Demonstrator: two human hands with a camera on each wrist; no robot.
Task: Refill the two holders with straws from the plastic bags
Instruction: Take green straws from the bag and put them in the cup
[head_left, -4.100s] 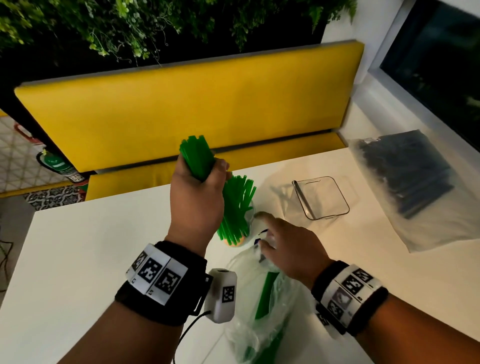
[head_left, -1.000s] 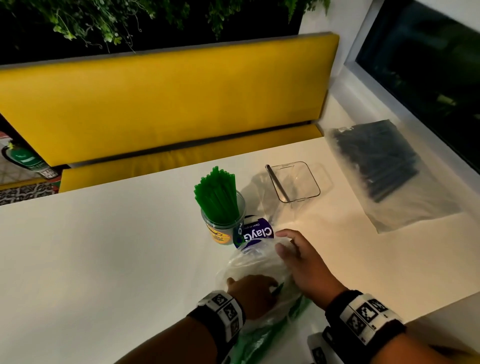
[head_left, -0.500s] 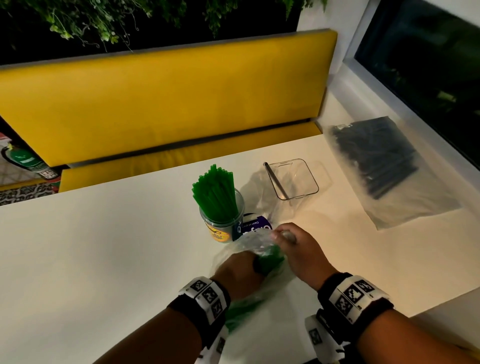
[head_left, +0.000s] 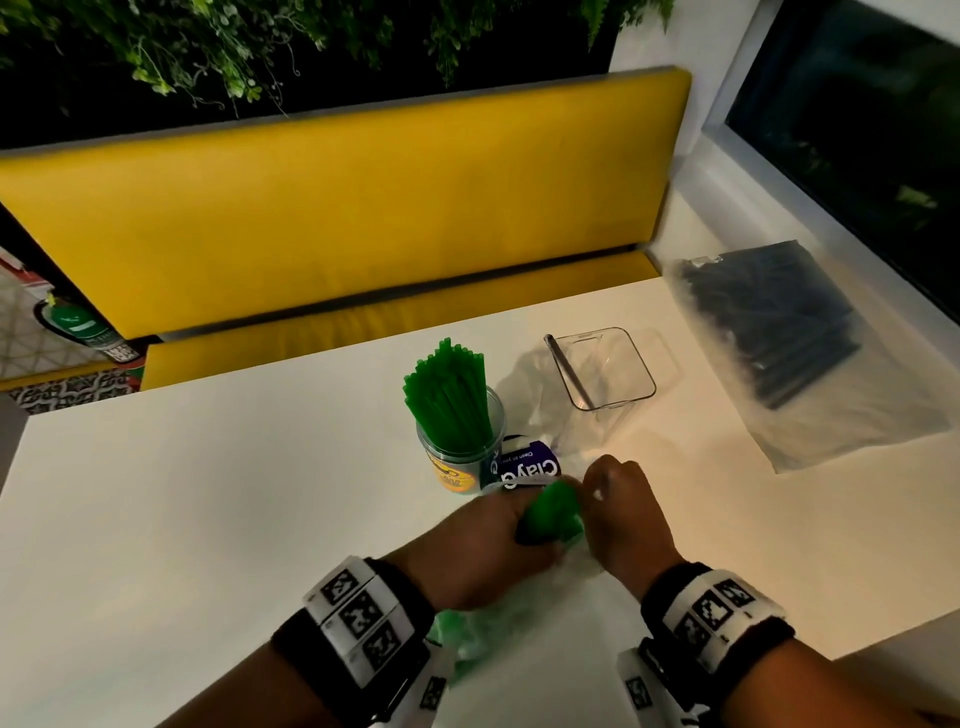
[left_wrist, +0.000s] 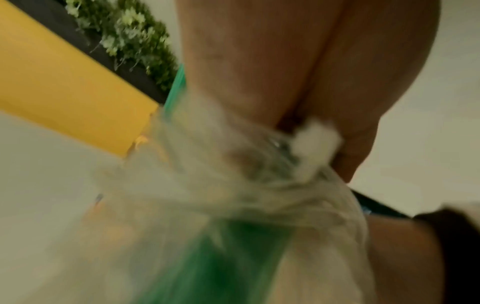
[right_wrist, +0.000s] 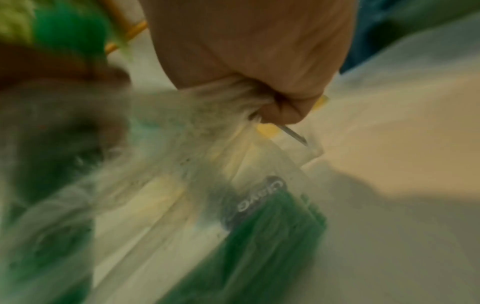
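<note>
A round clear holder (head_left: 460, 447) full of upright green straws stands mid-table. To its right stands a square clear holder (head_left: 602, 369) with one dark straw inside. Near the front edge my left hand (head_left: 483, 545) grips a bundle of green straws (head_left: 553, 512) at the mouth of a clear plastic bag (head_left: 483, 629). My right hand (head_left: 621, 512) grips the bag's bunched rim (right_wrist: 233, 96). Both wrist views are blurred; green straws (right_wrist: 262, 242) show inside the bag (left_wrist: 233, 195). A second clear bag of black straws (head_left: 774, 322) lies at the right.
The white table (head_left: 208, 509) ends at a yellow bench (head_left: 337, 208) behind. A purple label (head_left: 527, 470) sits on the bag beside the round holder. A dark window (head_left: 857, 130) and sill run along the right.
My left hand has closed round a green straw bundle and drawn it toward the bag's mouth. The right hand shifted from the bag's edge to gripping its rim. The round holder has stayed filled.
</note>
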